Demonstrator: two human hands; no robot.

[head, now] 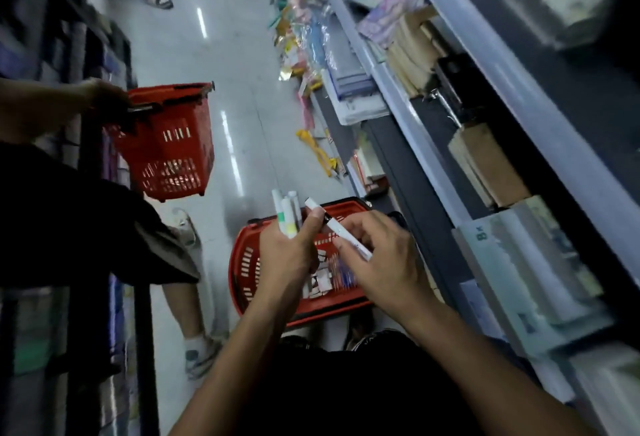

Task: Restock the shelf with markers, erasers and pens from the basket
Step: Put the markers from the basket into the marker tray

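A red basket [242,262] stands on the floor below my hands, with erasers [320,283] and blue pens [344,274] inside. My left hand [287,259] grips a bunch of white markers [285,213] with green and yellow bands, held upright over the basket. My right hand [377,259] pinches a single white marker [337,227] with a black band; its upper end rests against my left thumb. The shelf [433,144] runs along my right side.
Another person stands at the left, holding a second red basket [173,144] off the floor. Notebooks and boxes [485,165] fill the right shelves. Packaged goods [304,37] hang along the lower shelf edge. The aisle floor [228,54] stretches ahead; a dark rack stands on the left.
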